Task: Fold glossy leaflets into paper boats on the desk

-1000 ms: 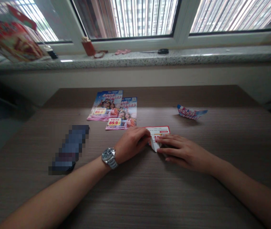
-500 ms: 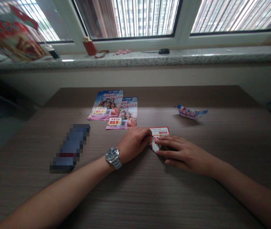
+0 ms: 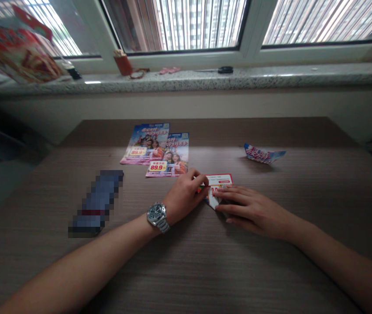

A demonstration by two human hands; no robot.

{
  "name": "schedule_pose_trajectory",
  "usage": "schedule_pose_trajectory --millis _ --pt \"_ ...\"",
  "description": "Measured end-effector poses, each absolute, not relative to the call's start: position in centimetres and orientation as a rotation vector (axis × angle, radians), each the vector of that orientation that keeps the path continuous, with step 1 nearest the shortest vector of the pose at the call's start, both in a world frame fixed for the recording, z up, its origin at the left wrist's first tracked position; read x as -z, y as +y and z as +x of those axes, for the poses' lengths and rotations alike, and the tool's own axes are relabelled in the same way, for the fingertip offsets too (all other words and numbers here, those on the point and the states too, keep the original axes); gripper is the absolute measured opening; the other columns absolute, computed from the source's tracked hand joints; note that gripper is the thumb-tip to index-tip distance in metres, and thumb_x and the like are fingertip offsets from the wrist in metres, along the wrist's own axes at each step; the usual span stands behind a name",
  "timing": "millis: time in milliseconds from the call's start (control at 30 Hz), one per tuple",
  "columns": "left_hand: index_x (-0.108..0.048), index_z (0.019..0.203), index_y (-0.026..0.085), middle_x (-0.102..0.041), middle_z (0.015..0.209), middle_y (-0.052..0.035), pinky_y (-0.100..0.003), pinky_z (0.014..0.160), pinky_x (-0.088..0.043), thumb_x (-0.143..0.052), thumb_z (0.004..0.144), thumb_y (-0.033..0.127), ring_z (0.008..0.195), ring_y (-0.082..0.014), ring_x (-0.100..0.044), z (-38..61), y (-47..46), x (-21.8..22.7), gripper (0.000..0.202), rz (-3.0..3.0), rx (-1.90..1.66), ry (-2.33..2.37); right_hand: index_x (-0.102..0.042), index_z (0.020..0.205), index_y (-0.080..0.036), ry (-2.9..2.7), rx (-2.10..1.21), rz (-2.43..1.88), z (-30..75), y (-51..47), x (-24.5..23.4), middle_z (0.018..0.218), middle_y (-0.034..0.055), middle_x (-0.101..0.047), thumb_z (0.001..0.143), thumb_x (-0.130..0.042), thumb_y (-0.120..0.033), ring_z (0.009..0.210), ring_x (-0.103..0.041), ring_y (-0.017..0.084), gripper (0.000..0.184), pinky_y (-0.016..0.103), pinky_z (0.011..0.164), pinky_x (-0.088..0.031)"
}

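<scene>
A partly folded paper flyer (image 3: 220,178) lies on the table between my hands, its white, red-edged side showing and its near end folded to a point. With curled fingers, my left hand (image 3: 184,192) pinches the flyer's left side; a watch (image 3: 157,213) is on that wrist. My right hand (image 3: 254,209) rests flat over the flyer's right part, fingers stretched out, hiding much of it. Beyond my right hand sits a folded paper boat (image 3: 260,155) in blue and pink print.
Overlapping flyers (image 3: 145,141) lie at the back left of the table (image 3: 160,270). A dark, pixelated flat object (image 3: 97,200) is left of my left forearm. On the windowsill (image 3: 186,83) are a food bag (image 3: 25,56), a small red container (image 3: 123,64) and a black-handled tool (image 3: 224,70).
My left hand has shifted slightly, its fingers lifting and bending more at the flyer's left side, uncovering a bit of it. My right hand has stayed in place.
</scene>
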State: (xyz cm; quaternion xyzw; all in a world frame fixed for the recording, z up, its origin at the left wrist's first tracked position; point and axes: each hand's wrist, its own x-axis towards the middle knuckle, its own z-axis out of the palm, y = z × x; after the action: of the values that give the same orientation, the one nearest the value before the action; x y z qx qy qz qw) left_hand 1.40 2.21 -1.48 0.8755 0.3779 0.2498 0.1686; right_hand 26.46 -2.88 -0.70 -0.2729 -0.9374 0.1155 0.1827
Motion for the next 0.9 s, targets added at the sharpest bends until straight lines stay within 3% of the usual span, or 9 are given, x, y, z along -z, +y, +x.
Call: schedule_pose_trajectory --millis 167,567,733,900 --pt "-0.061 0.102 0.019 -0.056 0.104 -0.0057 -0.033 0.081 -0.053 -0.062 0.093 0.019 0.088 -0.0172 -0.060 1.4 2.1 1.4 0.010 2.481 -0.713 1.084 -0.056 0.142 -0.025 -2.649 -0.297 -0.795 26.3 -2.9 1.0 0.144 0.0105 -0.059 0.097 -0.059 -0.029 0.134 -0.054 0.026 0.045 0.049 0.111 -0.045" --pt "-0.062 0.097 0.017 -0.064 0.106 -0.0086 -0.035 0.086 -0.052 -0.056 0.099 0.026 0.094 -0.0201 -0.060 1.0 2.0 0.9 0.011 2.713 -0.767 0.969 -0.057 0.141 -0.025 -2.705 -0.203 -0.810 26.3 -2.9 1.3 0.147 0.0109 -0.056 0.099 -0.057 -0.030 0.133 -0.053 0.027 0.043 0.049 0.110 -0.046" --pt "-0.065 0.114 0.020 -0.069 0.119 -0.0063 -0.040 0.095 -0.051 -0.054 0.100 0.028 0.107 -0.0235 -0.062 0.0 1.0 -0.1 0.020 2.939 -0.690 0.753 -0.060 0.139 -0.027 -2.694 -0.185 -0.830 26.7 -2.8 1.1 0.145 0.0102 -0.058 0.099 -0.057 -0.028 0.132 -0.055 0.027 0.040 0.049 0.111 -0.045" --pt "-0.060 0.130 0.017 -0.063 0.135 -0.0100 -0.042 0.108 -0.048 -0.050 0.102 0.036 0.123 -0.0247 -0.060 -0.3 0.7 0.0 0.035 2.980 -0.513 0.562 -0.060 0.138 -0.026 -2.682 -0.210 -0.839 27.2 -2.6 1.2 0.145 0.0101 -0.058 0.098 -0.058 -0.029 0.131 -0.056 0.028 0.040 0.050 0.110 -0.046"
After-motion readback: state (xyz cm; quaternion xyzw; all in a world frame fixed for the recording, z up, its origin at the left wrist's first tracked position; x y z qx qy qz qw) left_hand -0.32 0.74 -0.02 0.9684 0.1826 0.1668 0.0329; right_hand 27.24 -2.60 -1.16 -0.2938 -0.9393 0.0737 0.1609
